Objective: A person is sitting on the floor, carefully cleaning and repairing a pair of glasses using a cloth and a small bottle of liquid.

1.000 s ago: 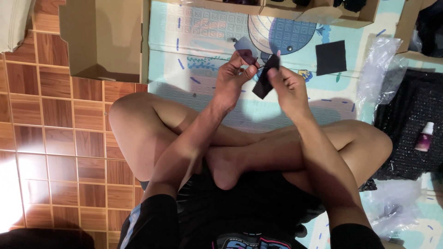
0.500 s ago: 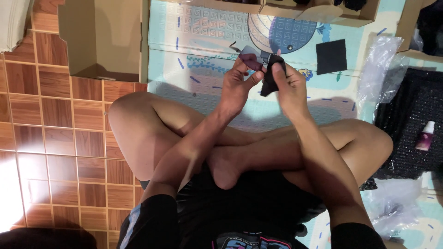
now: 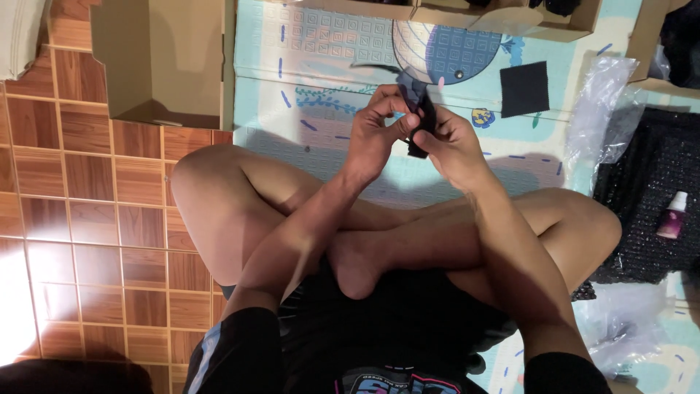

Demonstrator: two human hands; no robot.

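Partly hidden between both hands, a small dark fabric piece (image 3: 418, 109) is held up over the patterned play mat (image 3: 306, 51). The left hand (image 3: 375, 135) pinches its upper edge with closed fingers; the right hand (image 3: 456, 146) grips its lower part. Its full shape cannot be made out. A black square (image 3: 524, 88) lies on the mat nearby, and the cardboard box (image 3: 164, 58) is cut off at the top.

The small dark thing (image 3: 419, 117) is mostly hidden between the left hand (image 3: 375, 138) and right hand (image 3: 452, 146); its kind is hard to tell. The cardboard box (image 3: 168, 58) at upper left is cut off by the frame's top.
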